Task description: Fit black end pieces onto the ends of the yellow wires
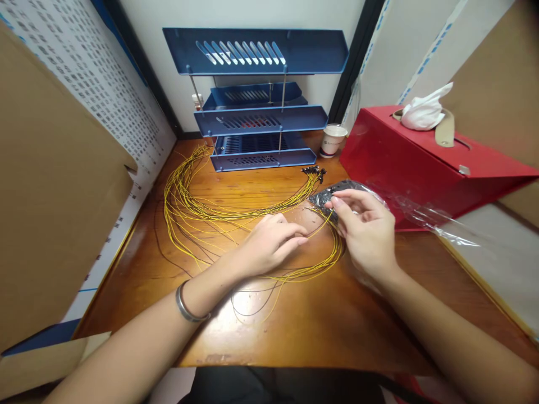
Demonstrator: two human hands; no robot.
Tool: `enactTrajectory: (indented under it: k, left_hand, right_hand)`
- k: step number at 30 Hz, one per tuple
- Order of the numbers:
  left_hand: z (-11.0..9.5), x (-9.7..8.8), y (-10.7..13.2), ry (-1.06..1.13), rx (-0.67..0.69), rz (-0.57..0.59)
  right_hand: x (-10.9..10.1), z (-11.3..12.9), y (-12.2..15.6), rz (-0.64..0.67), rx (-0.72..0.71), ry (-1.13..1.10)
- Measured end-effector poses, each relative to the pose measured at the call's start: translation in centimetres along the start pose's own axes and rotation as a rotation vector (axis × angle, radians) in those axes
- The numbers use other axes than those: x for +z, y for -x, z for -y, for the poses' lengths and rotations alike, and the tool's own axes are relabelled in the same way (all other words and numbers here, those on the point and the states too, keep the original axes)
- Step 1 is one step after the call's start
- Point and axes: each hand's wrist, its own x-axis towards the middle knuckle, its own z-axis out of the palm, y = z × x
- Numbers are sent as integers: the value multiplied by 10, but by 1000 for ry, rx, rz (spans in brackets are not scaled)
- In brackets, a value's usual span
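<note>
A bundle of thin yellow wires [197, 207] lies in loops on the wooden desk [303, 320], its black-tipped ends [314, 171] gathered near the middle back. My left hand [269, 244] rests on the desk with its fingers pinched on one yellow wire. My right hand [364, 227] is closed on the other part of that wire, just in front of a clear plastic bag of small black parts [326, 196]. A metal bangle sits on my left wrist.
A blue stacked letter tray [256, 120] stands at the back. A paper cup [332, 139] is beside it. A red box [404, 157] with a white cloth on top is at the right. Cardboard panels close in both sides.
</note>
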Motion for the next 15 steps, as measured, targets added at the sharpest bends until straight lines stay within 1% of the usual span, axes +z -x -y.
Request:
enactTrajectory:
  k: [2, 4, 7, 10, 12, 15]
  left_hand:
    - [3, 3, 1, -19, 23, -30]
    - [5, 5, 1, -21, 14, -73]
    - [8, 7, 1, -15, 0, -122]
    - [10, 8, 1, -40, 2, -158]
    - [12, 7, 1, -70, -10, -175]
    - [17, 7, 1, -129, -65, -198]
  right_hand:
    - [-1, -1, -2, -11, -4, 6]
    - [-1, -1, -1, 9, 2, 30]
    - [0, 1, 3, 69, 1, 124]
    - [1, 3, -2, 69, -26, 204]
    - [2, 1, -15, 64, -59, 266]
    - [5, -8, -49, 103, -108, 413]
